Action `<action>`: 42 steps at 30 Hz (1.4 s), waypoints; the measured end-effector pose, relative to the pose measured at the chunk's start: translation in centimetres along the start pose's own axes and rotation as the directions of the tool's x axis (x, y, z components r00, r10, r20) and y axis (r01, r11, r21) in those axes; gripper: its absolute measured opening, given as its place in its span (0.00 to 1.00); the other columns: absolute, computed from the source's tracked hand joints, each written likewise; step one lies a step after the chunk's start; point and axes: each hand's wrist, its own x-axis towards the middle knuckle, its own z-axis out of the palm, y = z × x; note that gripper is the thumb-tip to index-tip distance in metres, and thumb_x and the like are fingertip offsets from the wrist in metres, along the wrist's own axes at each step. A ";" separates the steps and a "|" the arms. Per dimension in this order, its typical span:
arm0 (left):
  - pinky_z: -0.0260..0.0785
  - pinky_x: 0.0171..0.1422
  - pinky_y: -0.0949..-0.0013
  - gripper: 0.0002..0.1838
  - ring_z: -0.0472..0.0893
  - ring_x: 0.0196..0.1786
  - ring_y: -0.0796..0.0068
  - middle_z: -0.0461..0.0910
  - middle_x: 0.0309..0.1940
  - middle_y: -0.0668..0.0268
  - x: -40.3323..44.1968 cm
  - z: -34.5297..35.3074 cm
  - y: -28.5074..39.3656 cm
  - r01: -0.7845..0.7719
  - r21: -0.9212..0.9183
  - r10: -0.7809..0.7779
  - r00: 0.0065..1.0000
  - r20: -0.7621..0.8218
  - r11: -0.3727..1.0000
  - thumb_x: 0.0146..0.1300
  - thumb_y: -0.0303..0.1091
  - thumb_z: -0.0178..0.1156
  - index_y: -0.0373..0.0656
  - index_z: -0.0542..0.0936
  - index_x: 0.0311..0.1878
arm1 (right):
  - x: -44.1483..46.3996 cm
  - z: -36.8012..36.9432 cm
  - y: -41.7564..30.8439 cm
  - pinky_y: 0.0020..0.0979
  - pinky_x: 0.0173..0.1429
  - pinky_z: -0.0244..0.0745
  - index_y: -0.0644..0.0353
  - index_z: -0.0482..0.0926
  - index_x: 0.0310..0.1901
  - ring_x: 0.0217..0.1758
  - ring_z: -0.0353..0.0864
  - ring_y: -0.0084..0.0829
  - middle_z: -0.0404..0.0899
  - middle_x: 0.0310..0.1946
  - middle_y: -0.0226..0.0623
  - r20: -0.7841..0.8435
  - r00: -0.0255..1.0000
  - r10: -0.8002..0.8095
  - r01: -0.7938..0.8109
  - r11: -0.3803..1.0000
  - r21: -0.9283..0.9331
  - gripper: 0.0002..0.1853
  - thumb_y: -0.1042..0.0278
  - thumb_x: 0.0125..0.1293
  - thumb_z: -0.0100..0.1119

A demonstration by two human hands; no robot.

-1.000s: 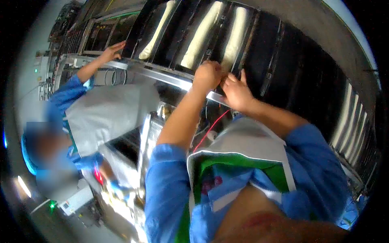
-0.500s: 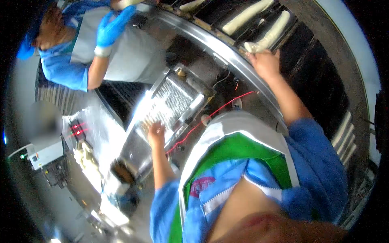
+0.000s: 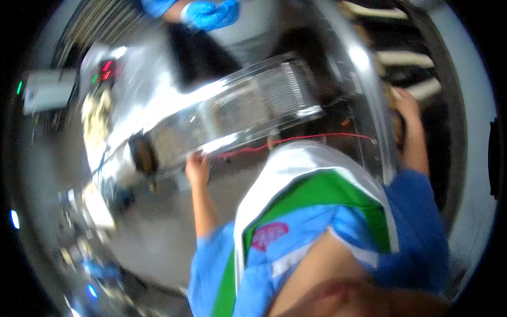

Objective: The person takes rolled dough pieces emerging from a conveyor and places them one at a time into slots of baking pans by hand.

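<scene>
At the near edge of a long metal tray (image 3: 232, 142), my left hand (image 3: 197, 168) is raised with its fingers curled; what it grips, if anything, is too blurred to make out. My right hand (image 3: 409, 105) reaches over the curved metal rail (image 3: 364, 68) to the dark slotted surface on the right. Its fingertips are at the near end of a pale dough strip (image 3: 425, 89), and whether they hold it is unclear. Another pale strip (image 3: 405, 58) lies farther up, in a separate slot.
A co-worker's blue-gloved hand (image 3: 211, 15) is at the top. A red cord (image 3: 296, 138) runs between the tray and my apron. At the left, pale dough pieces (image 3: 96, 119) lie on a shiny table (image 3: 140, 84) near a red digital display (image 3: 107, 70).
The view has swung left. My left hand has left the strips and is now beside the metal tray, while my right hand stays near a strip's end. The co-worker's gloved hand has shifted in view.
</scene>
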 end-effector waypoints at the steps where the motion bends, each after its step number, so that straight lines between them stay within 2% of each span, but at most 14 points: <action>1: 0.71 0.48 0.64 0.20 0.81 0.42 0.63 0.82 0.39 0.58 -1.5 -1.8 2.0 0.081 -0.096 -0.080 0.997 0.007 0.992 0.51 0.36 0.63 0.42 0.78 0.49 | 1.8 0.7 3.1 0.33 0.58 0.67 0.57 0.76 0.53 0.54 0.75 0.39 0.77 0.50 0.43 0.023 0.990 -0.140 0.139 0.989 0.045 0.20 0.62 0.59 0.55; 4: 0.71 0.48 0.65 0.18 0.81 0.42 0.60 0.81 0.38 0.55 -1.0 -1.2 -1.4 0.064 -0.172 -0.078 0.994 -0.078 0.983 0.49 0.37 0.64 0.39 0.81 0.43 | 3.0 -2.4 2.5 0.32 0.57 0.68 0.59 0.75 0.54 0.53 0.76 0.37 0.77 0.51 0.41 0.258 0.953 -0.157 0.225 0.939 -0.258 0.18 0.67 0.61 0.54; 5: 0.71 0.48 0.63 0.17 0.81 0.41 0.56 0.81 0.36 0.54 -1.0 -2.1 -1.2 0.059 -0.095 -0.068 0.992 -0.104 0.994 0.48 0.37 0.64 0.39 0.81 0.41 | 3.9 -2.2 3.3 0.32 0.57 0.69 0.60 0.74 0.55 0.54 0.76 0.36 0.77 0.52 0.40 0.255 0.965 -0.066 0.110 0.981 -0.162 0.21 0.69 0.58 0.58; 9: 0.70 0.51 0.62 0.16 0.78 0.45 0.57 0.79 0.42 0.55 1.0 -2.2 -3.1 0.042 -0.044 -0.052 0.964 -0.262 0.998 0.47 0.34 0.65 0.41 0.80 0.41 | 7.4 -0.6 8.1 0.34 0.61 0.65 0.58 0.70 0.60 0.59 0.71 0.42 0.72 0.57 0.43 0.311 0.935 -0.171 0.228 0.961 -0.158 0.22 0.73 0.62 0.51; 11: 0.68 0.54 0.61 0.17 0.76 0.50 0.57 0.78 0.45 0.55 1.7 -3.4 -2.9 0.082 -0.073 -0.099 0.958 -0.271 0.994 0.47 0.34 0.65 0.44 0.79 0.43 | 1.7 -1.8 2.6 0.37 0.61 0.64 0.57 0.65 0.63 0.59 0.70 0.47 0.71 0.57 0.47 0.091 0.987 -0.135 0.153 0.958 -0.240 0.24 0.69 0.65 0.49; 13: 0.66 0.57 0.60 0.18 0.74 0.53 0.56 0.77 0.45 0.55 3.7 -3.3 -5.6 -0.040 0.101 0.076 0.920 -0.386 0.994 0.47 0.33 0.65 0.44 0.79 0.44 | 1.9 0.1 5.4 0.42 0.57 0.65 0.58 0.65 0.62 0.56 0.71 0.51 0.72 0.54 0.52 -0.065 0.979 -0.191 0.178 0.970 -0.167 0.23 0.63 0.67 0.48; 20: 0.64 0.60 0.58 0.22 0.72 0.54 0.51 0.74 0.51 0.53 6.9 -5.3 -6.9 0.204 0.094 -0.145 0.892 -0.428 0.975 0.46 0.33 0.62 0.41 0.76 0.48 | -2.0 1.6 -1.4 0.43 0.50 0.69 0.63 0.73 0.52 0.49 0.74 0.50 0.77 0.43 0.51 -0.209 0.960 -0.188 0.103 0.928 -0.358 0.27 0.46 0.64 0.50; 26: 0.64 0.59 0.55 0.26 0.71 0.53 0.48 0.73 0.51 0.53 9.0 -5.5 -8.9 0.180 0.229 -0.039 0.858 -0.512 0.957 0.45 0.29 0.58 0.40 0.72 0.53 | -0.2 2.0 -2.1 0.45 0.57 0.66 0.65 0.72 0.53 0.57 0.68 0.49 0.72 0.52 0.52 -0.243 0.910 -0.336 0.164 0.830 -0.532 0.32 0.41 0.61 0.51; 31: 0.63 0.61 0.56 0.25 0.69 0.57 0.51 0.71 0.55 0.56 11.6 -6.7 -7.5 0.116 0.334 0.022 0.923 -0.384 0.935 0.47 0.25 0.54 0.41 0.72 0.54 | 2.1 1.9 -4.7 0.44 0.57 0.66 0.63 0.73 0.52 0.57 0.68 0.48 0.72 0.53 0.50 -0.248 0.928 -0.277 0.134 0.871 -0.472 0.33 0.39 0.59 0.53; 34: 0.55 0.68 0.57 0.25 0.65 0.63 0.56 0.67 0.61 0.58 14.1 -5.3 -9.0 -0.039 0.558 0.261 0.910 -0.323 0.829 0.54 0.24 0.50 0.45 0.69 0.58 | 5.5 2.5 -3.9 0.42 0.59 0.66 0.62 0.74 0.52 0.56 0.70 0.46 0.73 0.51 0.48 -0.268 0.937 -0.225 0.062 0.861 -0.506 0.35 0.36 0.55 0.56; 37: 0.55 0.69 0.63 0.22 0.64 0.65 0.63 0.66 0.62 0.56 16.1 -5.5 -5.7 -0.089 0.629 0.057 0.996 0.072 0.773 0.64 0.33 0.47 0.46 0.65 0.62 | 2.1 0.1 -9.9 0.41 0.60 0.65 0.61 0.73 0.55 0.59 0.69 0.46 0.71 0.55 0.49 -0.259 0.965 -0.033 -0.083 0.903 -0.422 0.37 0.38 0.52 0.60; 39: 0.55 0.69 0.64 0.25 0.65 0.65 0.62 0.68 0.61 0.57 17.2 -4.6 -8.1 -0.033 0.627 0.000 0.999 0.052 0.778 0.65 0.42 0.49 0.42 0.65 0.62 | 2.8 0.7 -12.5 0.41 0.60 0.65 0.62 0.75 0.52 0.59 0.69 0.44 0.71 0.54 0.48 -0.198 0.980 0.017 -0.097 0.910 -0.404 0.37 0.37 0.51 0.60; 40: 0.55 0.69 0.63 0.24 0.65 0.64 0.60 0.68 0.61 0.58 15.5 -5.3 -7.1 -0.155 0.797 0.207 0.978 0.038 0.584 0.64 0.42 0.50 0.44 0.67 0.61 | 3.4 2.2 -12.8 0.40 0.60 0.65 0.62 0.76 0.49 0.57 0.70 0.44 0.72 0.53 0.47 -0.303 0.949 -0.087 -0.041 0.919 -0.392 0.36 0.36 0.50 0.61; 42: 0.56 0.68 0.63 0.25 0.65 0.65 0.59 0.68 0.61 0.57 13.7 -6.8 -5.6 -0.060 0.695 0.095 0.995 -0.011 0.717 0.60 0.39 0.55 0.42 0.68 0.60 | 4.4 2.8 -15.8 0.40 0.61 0.63 0.62 0.76 0.47 0.60 0.67 0.41 0.72 0.52 0.45 -0.262 0.962 -0.080 -0.015 0.940 -0.342 0.33 0.40 0.49 0.64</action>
